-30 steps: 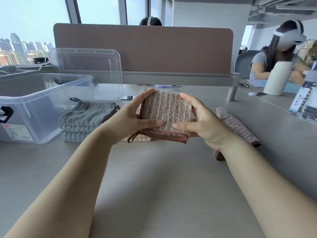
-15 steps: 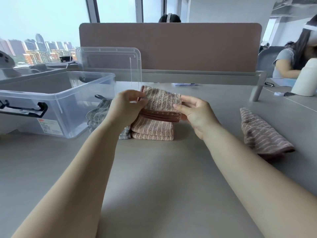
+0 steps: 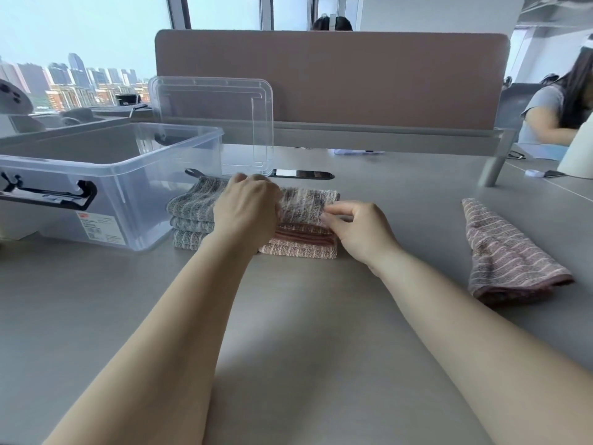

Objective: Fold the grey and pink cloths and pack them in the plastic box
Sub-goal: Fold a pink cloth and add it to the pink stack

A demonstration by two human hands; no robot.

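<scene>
Left grip (image 3: 245,213) and right grip (image 3: 359,232) both hold the folded pink cloth (image 3: 306,203) atop the pink stack (image 3: 298,250).

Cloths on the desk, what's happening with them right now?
A person's left hand and right hand hold a folded pink cloth on the pink pile. A grey pile sits beside it, next to the box, which holds no cloths yet. A loose pink cloth lies to the right.
</scene>
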